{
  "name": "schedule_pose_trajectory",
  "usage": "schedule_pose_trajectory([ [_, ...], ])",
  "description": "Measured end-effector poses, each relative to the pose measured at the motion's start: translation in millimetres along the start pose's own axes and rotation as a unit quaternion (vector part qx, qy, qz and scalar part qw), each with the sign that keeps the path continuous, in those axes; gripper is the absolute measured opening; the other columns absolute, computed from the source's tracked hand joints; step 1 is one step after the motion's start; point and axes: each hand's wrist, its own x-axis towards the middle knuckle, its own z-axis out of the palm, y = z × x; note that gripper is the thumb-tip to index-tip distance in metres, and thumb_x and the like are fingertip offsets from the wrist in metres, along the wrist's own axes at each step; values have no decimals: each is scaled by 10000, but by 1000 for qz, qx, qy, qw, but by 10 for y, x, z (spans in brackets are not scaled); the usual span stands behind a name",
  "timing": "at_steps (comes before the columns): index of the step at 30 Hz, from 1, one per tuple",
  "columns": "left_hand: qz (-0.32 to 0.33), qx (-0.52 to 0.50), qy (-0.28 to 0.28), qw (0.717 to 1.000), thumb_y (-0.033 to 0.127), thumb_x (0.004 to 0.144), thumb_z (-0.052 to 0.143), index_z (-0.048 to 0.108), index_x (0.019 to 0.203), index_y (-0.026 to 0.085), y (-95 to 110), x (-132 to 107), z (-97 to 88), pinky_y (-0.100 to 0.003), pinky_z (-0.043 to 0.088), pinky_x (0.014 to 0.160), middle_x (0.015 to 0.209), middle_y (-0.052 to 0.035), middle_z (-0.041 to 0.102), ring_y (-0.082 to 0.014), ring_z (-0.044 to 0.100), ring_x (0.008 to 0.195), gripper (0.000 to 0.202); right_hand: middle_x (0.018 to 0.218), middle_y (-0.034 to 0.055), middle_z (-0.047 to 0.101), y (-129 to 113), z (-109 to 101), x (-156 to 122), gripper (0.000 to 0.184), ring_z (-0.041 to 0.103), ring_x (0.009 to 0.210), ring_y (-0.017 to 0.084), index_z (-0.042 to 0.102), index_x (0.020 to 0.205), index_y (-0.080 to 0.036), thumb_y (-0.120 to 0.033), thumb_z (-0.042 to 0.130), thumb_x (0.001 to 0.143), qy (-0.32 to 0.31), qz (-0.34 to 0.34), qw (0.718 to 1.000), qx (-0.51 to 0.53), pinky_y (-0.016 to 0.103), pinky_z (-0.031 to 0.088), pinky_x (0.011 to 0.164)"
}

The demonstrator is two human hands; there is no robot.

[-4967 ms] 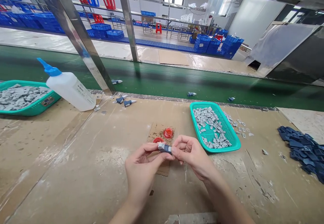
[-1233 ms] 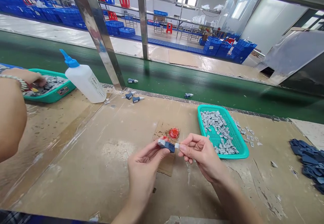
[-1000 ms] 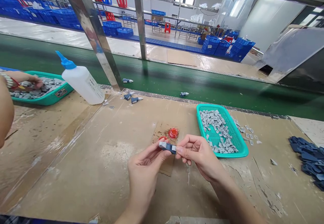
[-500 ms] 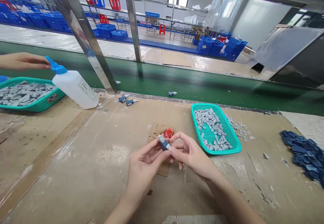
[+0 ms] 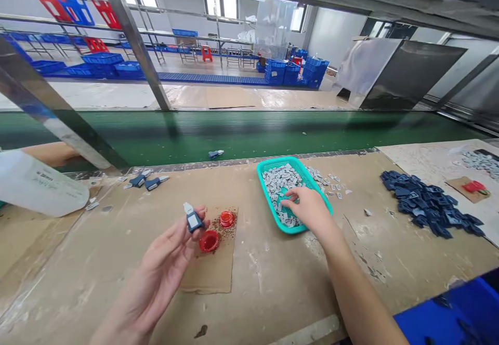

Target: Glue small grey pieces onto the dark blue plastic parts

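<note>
My left hand (image 5: 163,262) holds up a small dark blue plastic part with a pale grey end (image 5: 192,219) between thumb and fingers. Just beside that hand, two red round caps (image 5: 209,241) (image 5: 226,219) sit on a cardboard piece (image 5: 206,275) strewn with brown granules. My right hand (image 5: 306,207) reaches into a teal plastic mesh tray (image 5: 273,166), its fingertips among the small grey pieces (image 5: 283,181). I see no piece held in those fingers.
Several dark blue pieces (image 5: 417,204) lie heaped on the workbench (image 5: 265,303) to the right. Assembled parts (image 5: 146,181) lie near a white glue bottle (image 5: 39,184). A green conveyor belt (image 5: 249,132) runs behind, with a co-worker's forearm (image 5: 49,153) at left. A blue crate (image 5: 448,314) sits at lower right.
My right hand has let go of the blue part and moved into the teal tray. My left hand keeps the part. The view has swung left, and the co-worker's hand has left the bottle.
</note>
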Motion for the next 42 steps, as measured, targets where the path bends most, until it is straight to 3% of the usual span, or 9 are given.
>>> schedule_pose_trajectory([
  [6, 127, 229, -33, 965, 306, 775, 682, 598, 1196, 135, 236, 431, -173, -249, 486, 963, 1254, -134, 604, -232, 559, 1177, 462, 764, 59, 702, -15, 258, 64, 111, 636, 742, 227, 692, 842, -201, -289, 678, 776, -37, -4, 999, -9, 287, 349, 591],
  [9, 239, 504, 11, 830, 298, 894, 451, 520, 1249, 130, 437, 977, -244, -334, 493, 942, 1190, -136, 629, -217, 619, 1066, 399, 720, 39, 691, -8, 293, 77, 20, 633, 711, 207, 662, 761, -200, -215, 661, 775, -42, -12, 999, 5, 275, 337, 581],
  [12, 270, 612, 65, 740, 191, 873, 440, 558, 1173, 120, 703, 1606, -189, -447, 440, 965, 1109, -146, 640, -262, 601, 1047, 330, 761, 28, 694, -13, 286, 81, 30, 636, 739, 200, 627, 772, -202, -192, 623, 799, -33, -20, 999, 19, 267, 354, 592],
  [17, 282, 707, 94, 641, 282, 870, 571, 526, 1207, 118, 981, 2334, 7, -509, 418, 950, 1155, -134, 580, -271, 552, 1082, 378, 790, 28, 689, -93, 228, 68, 82, 633, 738, 204, 575, 867, -209, -278, 531, 878, 23, -22, 992, 122, 290, 414, 636],
  [23, 311, 749, 81, 580, 337, 885, 555, 533, 1207, 146, 847, 2602, 26, -549, 344, 1004, 1248, -122, 525, -293, 462, 1195, 374, 877, 44, 668, -309, 256, -54, 242, 617, 794, 199, 650, 1001, -238, -413, 542, 875, 35, -54, 949, 308, 284, 494, 628],
  [31, 333, 679, 25, 654, 272, 856, 562, 612, 1058, 123, 727, 2307, 20, -462, 421, 960, 1113, -133, 610, -272, 555, 1083, 256, 800, 59, 657, -649, 606, -307, 303, 599, 664, 166, 666, 954, -163, -421, 656, 795, -92, -35, 890, 446, 259, 515, 543],
  [37, 367, 540, -58, 755, 376, 885, 509, 549, 1143, 173, 571, 1136, -65, -316, 541, 872, 1123, -98, 662, -198, 633, 1024, 330, 753, 50, 688, -761, 801, -330, 254, 610, 640, 161, 671, 834, -169, -419, 628, 821, -109, -50, 899, 420, 259, 506, 570],
  [38, 357, 482, -72, 797, 380, 848, 580, 573, 1109, 174, 540, 911, -101, -327, 546, 878, 1103, -101, 673, -206, 643, 1009, 332, 772, 53, 696, -766, 819, -322, 253, 618, 662, 166, 675, 841, -171, -418, 623, 826, -108, -50, 900, 419, 260, 507, 582],
  [42, 297, 356, -9, 886, 313, 651, 800, 638, 926, 180, 397, 200, -323, -311, 573, 849, 954, -86, 719, -221, 688, 897, 346, 812, 73, 715, -774, 861, -297, 275, 638, 713, 180, 684, 851, -160, -429, 643, 808, -117, -32, 895, 429, 262, 510, 610],
])
